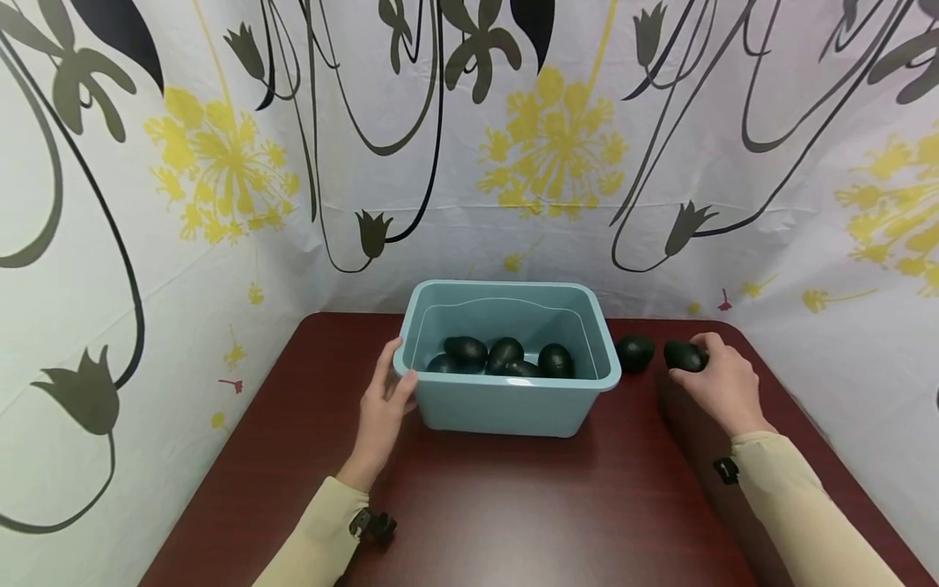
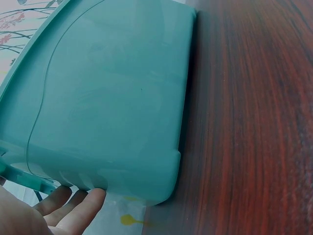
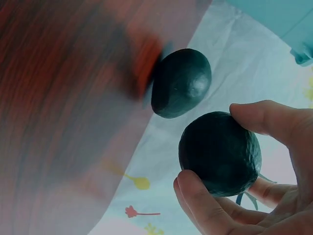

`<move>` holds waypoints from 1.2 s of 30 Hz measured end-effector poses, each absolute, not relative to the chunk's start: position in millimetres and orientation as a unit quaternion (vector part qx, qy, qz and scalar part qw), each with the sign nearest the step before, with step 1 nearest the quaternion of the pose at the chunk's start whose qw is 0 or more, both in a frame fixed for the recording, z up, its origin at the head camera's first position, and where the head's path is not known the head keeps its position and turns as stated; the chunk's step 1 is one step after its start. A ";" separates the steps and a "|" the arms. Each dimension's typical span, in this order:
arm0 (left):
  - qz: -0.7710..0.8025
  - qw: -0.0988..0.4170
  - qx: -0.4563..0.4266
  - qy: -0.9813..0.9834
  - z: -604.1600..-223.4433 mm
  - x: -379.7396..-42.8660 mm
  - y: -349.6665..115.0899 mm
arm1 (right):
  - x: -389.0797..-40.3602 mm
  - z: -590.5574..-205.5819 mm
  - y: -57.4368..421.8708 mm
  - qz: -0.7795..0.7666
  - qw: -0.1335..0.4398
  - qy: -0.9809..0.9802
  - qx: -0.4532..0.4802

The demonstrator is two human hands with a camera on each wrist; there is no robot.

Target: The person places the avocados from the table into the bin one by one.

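Note:
A light blue plastic bin (image 1: 506,408) stands toward the far side of the table, with several dark avocados (image 1: 466,352) inside. My left hand (image 1: 383,399) grips the bin at its left end. In the left wrist view, its fingers (image 2: 83,210) press against the bin's wall below the rim. To the right of the bin, my right hand (image 1: 722,383) holds a dark green avocado (image 1: 685,356) between thumb and fingers, as the right wrist view shows closely. Another avocado (image 1: 634,353) lies on the table between the bin and that hand.
The dark red-brown wooden table (image 1: 513,505) has rounded far corners. A white cloth (image 1: 455,179) with grey, black and yellow flower prints hangs behind it and along both sides. Small dark devices (image 1: 372,524) are strapped at both wrists.

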State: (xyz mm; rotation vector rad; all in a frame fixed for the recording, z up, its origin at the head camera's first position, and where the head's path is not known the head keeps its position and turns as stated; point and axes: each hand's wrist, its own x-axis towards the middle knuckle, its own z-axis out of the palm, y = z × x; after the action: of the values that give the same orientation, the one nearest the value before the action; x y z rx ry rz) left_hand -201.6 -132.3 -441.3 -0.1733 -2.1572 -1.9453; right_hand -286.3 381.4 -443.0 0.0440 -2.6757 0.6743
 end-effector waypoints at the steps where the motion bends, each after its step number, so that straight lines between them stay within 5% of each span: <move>1: -0.665 0.115 -0.059 -0.736 -441.3 -201.4 -132.3 | -285.5 -442.0 380.9 0.241 0.191 -0.952 0.014; 36: -0.659 0.116 -0.057 -0.741 -440.9 -200.3 -132.2 | -258.7 -394.2 353.4 0.275 0.258 -0.925 0.036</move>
State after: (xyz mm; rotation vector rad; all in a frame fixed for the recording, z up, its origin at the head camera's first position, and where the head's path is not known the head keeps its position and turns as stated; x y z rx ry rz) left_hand -200.3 -132.2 -440.9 -0.1674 -2.1695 -1.9293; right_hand -258.7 353.4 -394.2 0.0974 -2.5094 0.7471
